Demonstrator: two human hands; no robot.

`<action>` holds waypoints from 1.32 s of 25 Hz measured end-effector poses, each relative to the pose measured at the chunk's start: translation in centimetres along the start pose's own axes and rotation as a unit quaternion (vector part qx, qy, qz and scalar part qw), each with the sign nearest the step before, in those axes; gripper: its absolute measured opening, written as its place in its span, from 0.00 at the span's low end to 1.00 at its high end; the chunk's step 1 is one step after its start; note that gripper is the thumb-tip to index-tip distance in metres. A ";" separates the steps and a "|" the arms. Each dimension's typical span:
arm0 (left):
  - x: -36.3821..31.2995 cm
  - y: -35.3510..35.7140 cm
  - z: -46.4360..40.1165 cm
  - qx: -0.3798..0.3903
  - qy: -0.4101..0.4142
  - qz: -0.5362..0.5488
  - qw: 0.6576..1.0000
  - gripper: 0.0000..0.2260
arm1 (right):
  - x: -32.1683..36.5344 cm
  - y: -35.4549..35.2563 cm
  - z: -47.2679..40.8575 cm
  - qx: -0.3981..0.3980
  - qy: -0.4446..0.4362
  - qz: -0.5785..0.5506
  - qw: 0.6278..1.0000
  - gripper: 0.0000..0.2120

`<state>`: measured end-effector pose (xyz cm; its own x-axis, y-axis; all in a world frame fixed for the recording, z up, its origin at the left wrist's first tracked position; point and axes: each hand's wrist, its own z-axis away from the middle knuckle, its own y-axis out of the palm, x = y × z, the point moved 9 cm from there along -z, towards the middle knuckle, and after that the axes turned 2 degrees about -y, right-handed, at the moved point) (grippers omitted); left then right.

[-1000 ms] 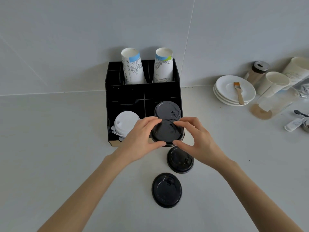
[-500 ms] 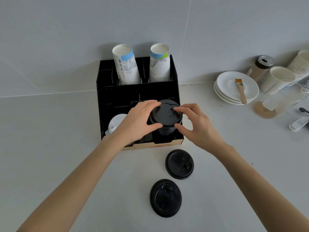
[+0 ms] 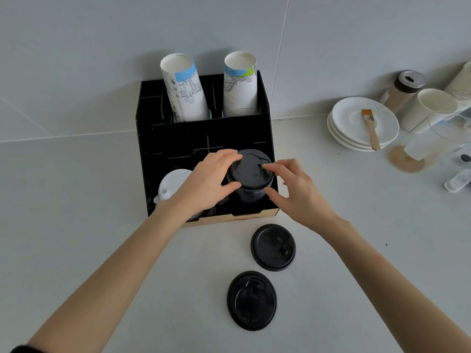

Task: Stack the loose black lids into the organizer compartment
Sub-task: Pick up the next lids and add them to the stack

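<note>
two loose black lids (image 3: 273, 247) (image 3: 251, 300) lie on the counter just in front of the organizer (image 3: 204, 138). white lids (image 3: 170, 183) sit in its front-left compartment. left hand (image 3: 207, 183) and right hand (image 3: 293, 189) pinch the black lid stack (image 3: 251, 174) in the front-right compartment.

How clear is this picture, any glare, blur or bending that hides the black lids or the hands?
Head view: soft, even light, no harsh glare; faint shadows lie under the two loose lids on the counter. Wide-angle bending curves the wall seams and stretches the forearms. Left hand, right hand and the lid stack are sharp; the organizer interior is dark, with little detail.
</note>
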<state>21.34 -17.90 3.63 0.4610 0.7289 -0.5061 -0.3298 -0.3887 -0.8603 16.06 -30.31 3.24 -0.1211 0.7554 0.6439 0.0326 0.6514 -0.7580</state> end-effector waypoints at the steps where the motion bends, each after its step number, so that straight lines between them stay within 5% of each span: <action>1: 0.1 0.2 0.0 -0.002 -0.004 0.002 1.000 0.24 | 0.0 0.1 0.0 0.003 0.001 0.000 1.000 0.21; 21: -2.4 -0.1 5.0 -0.061 0.026 0.033 0.997 0.21 | 0.0 -0.6 4.8 0.008 0.011 0.013 1.000 0.20; 33: -2.0 9.6 8.4 0.086 0.005 0.020 0.996 0.23 | -4.3 4.3 10.9 0.117 0.095 0.006 0.988 0.24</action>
<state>10.30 -18.35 -3.14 0.4529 0.7089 -0.5407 -0.4832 -0.3145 -0.8171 5.90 -31.52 -3.87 0.0677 0.7777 0.6250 -0.2009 0.6242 -0.7550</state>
